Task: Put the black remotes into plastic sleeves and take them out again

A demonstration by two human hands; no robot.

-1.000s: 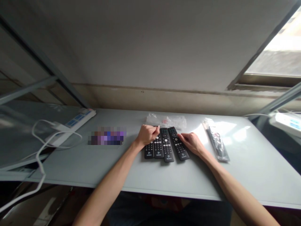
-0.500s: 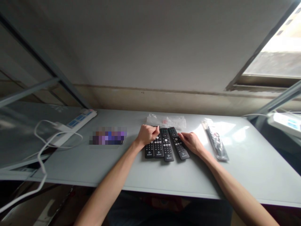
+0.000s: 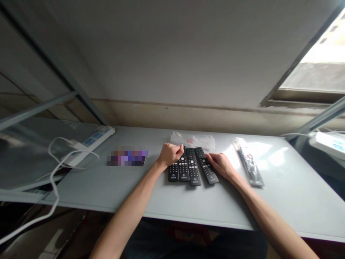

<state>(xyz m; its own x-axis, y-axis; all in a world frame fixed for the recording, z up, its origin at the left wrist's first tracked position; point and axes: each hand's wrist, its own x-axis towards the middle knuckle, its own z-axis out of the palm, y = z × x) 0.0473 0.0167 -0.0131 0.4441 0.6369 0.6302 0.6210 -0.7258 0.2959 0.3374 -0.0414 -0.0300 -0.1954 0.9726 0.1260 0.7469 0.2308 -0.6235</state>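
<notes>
Several black remote controls lie side by side on the grey table. My left hand, fingers curled closed, rests over the upper part of the leftmost remote and partly hides it. Beside it lie a second remote and a third. The rightmost remote is tilted, with a narrow gap to its left. My right hand is at its right edge with curled fingers; whether they grip anything is hidden. Behind the remotes is a crumpled clear plastic bag.
A remote in a clear bag lies to the right. On the left are a blurred flat object and a power strip with a looping white cable. Another white power strip sits far right.
The camera view has shifted slightly, so the table items appear a little further right. Hands and remotes hold nearly the same arrangement.
</notes>
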